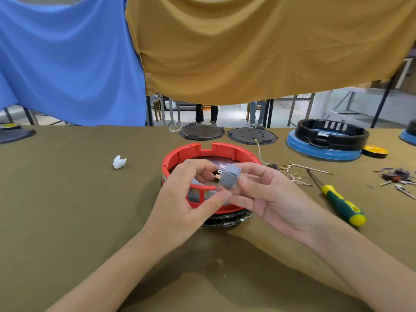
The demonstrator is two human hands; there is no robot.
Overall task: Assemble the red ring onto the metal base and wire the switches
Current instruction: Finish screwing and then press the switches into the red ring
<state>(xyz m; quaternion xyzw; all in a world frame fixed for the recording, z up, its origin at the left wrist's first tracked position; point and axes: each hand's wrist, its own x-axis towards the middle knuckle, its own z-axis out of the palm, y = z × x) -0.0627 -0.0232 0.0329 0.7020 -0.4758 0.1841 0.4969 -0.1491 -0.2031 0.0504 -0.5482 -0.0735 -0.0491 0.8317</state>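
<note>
The red ring (211,176) sits on the metal base (227,219) at the middle of the olive-covered table (67,199). Directly above the ring, the left hand (180,203) and the right hand (270,194) meet, both pinching 1 grey switch (229,175) between thumb and fingers, its metal terminals pointing toward the left hand. To the right of the ring lie loose wires (295,174) and a green-and-yellow screwdriver (342,204); to its left lies a small white part (119,162).

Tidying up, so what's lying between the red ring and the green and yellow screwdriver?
In the head view, loose cream wires with metal terminals lie between red ring and screwdriver.
</note>
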